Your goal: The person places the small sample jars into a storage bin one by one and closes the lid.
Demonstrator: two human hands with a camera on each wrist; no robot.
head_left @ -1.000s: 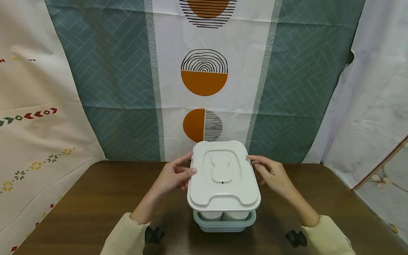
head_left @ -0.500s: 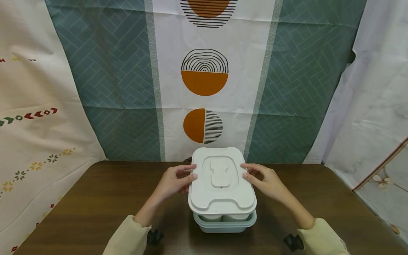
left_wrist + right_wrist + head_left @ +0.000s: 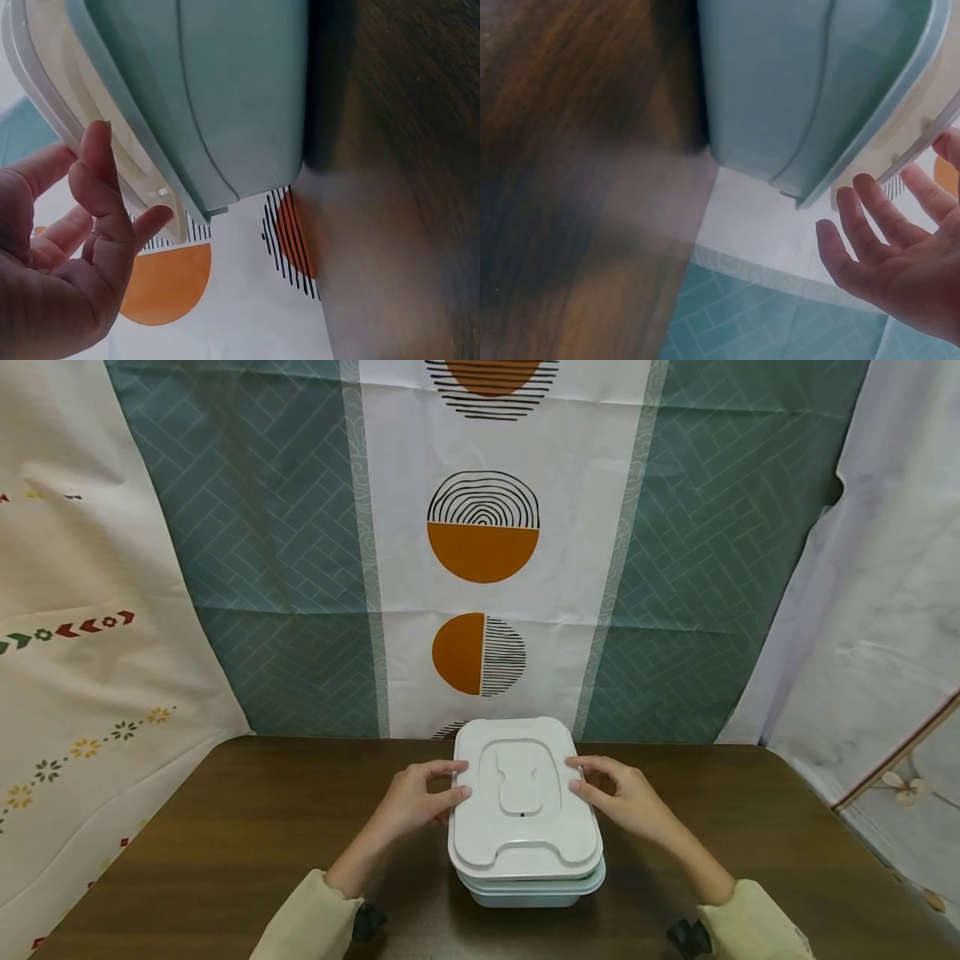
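Observation:
A white lid [image 3: 521,802] with a recessed handle lies almost flat on a pale blue-green box [image 3: 528,892] at the middle of the brown table [image 3: 225,835]. My left hand [image 3: 423,797] holds the lid's left edge, thumb on top. My right hand [image 3: 618,797] holds the right edge the same way. In the left wrist view, the fingers [image 3: 97,195] of that hand reach under the lid's rim [image 3: 45,97] beside the box wall [image 3: 225,90]. In the right wrist view, the spread fingers [image 3: 870,217] sit just under the rim next to the box [image 3: 795,82].
A patterned cloth backdrop [image 3: 480,552] hangs right behind the table's far edge, close to the box. Pale cloths hang at the left [image 3: 75,652] and right [image 3: 877,593]. Bare tabletop stretches to either side of the box.
Both hands have lowered the lid from a raised, tilted position down onto the box. The gap at the front, where white inner cups showed, has closed.

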